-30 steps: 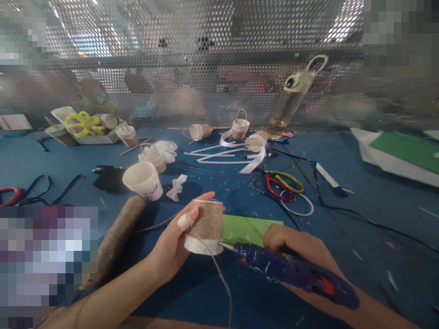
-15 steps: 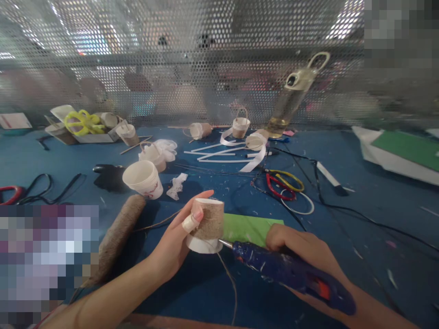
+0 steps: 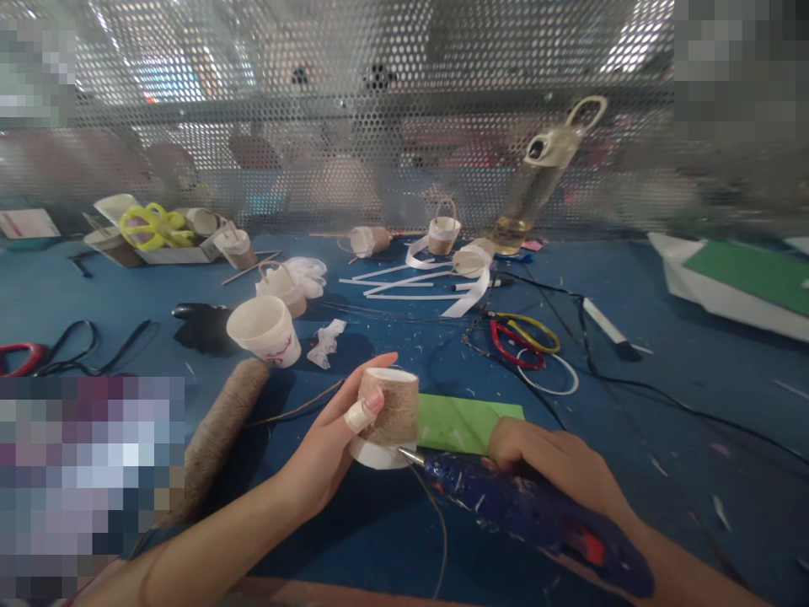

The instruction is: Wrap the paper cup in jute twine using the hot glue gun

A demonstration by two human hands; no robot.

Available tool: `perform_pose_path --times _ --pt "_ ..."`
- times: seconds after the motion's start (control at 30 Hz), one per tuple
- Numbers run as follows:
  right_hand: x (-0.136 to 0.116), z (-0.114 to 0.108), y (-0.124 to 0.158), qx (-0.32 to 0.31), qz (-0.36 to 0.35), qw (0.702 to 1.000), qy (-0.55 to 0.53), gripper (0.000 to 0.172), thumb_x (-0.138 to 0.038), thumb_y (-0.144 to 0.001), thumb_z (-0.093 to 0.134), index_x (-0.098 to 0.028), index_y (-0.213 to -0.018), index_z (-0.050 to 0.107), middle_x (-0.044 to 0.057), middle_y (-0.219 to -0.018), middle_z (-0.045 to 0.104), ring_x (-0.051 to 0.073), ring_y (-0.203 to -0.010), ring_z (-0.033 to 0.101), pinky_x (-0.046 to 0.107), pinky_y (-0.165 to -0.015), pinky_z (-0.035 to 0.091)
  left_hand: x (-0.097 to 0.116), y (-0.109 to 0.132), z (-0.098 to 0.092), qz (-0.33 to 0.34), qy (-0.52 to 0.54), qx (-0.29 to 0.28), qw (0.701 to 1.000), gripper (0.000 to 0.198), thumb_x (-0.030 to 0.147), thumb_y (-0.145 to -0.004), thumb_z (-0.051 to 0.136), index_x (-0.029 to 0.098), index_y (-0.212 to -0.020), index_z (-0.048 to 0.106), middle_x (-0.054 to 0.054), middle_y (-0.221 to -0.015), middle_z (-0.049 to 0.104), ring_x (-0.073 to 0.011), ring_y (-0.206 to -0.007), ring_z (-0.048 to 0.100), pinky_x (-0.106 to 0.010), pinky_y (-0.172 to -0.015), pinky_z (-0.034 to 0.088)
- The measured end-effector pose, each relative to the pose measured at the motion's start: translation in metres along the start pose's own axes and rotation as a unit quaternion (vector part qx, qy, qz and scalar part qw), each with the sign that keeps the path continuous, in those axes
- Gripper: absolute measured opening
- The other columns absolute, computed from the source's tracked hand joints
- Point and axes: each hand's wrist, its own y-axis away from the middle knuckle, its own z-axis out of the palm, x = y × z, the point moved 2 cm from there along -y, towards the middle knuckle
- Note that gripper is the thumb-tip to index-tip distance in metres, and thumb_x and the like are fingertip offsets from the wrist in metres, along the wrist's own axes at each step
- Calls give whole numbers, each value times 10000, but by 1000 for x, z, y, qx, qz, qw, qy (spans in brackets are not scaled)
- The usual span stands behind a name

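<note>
Twine-wrapped cup (image 3: pixel 393 415) held at the tip of a glue gun (image 3: pixel 524 516)

Nearest, the blue gun is gripped by the right hand (image 3: pixel 553 455); its nozzle is aimed at the cup's white band, though contact cannot be made out. The cup is clasped above the bench (image 3: pixel 303 561) between thumb and fingers of the left hand (image 3: pixel 334 438), the hands being kept apart. Left of them a twine roll (image 3: pixel 221 438) is laid. Beyond, a white paper cup (image 3: pixel 269 337) is tilted, its pale inside exposed. At the back, yellowish liquid is seen low in a clear bottle (image 3: pixel 534 190).
</note>
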Motion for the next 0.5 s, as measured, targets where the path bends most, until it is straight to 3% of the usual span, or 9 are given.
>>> perform_pose_path --times 0.5 --pt "2 -2 4 11 24 999 -20 167 -160 -872 487 -257 -800 372 -61 -675 502 112 -530 460 259 -544 304 1 -2 -7 30 -40 25 998 563 508 -811 769 320 -1328 649 -54 -1241 695 -246 -1085 608 -317 -874 478"
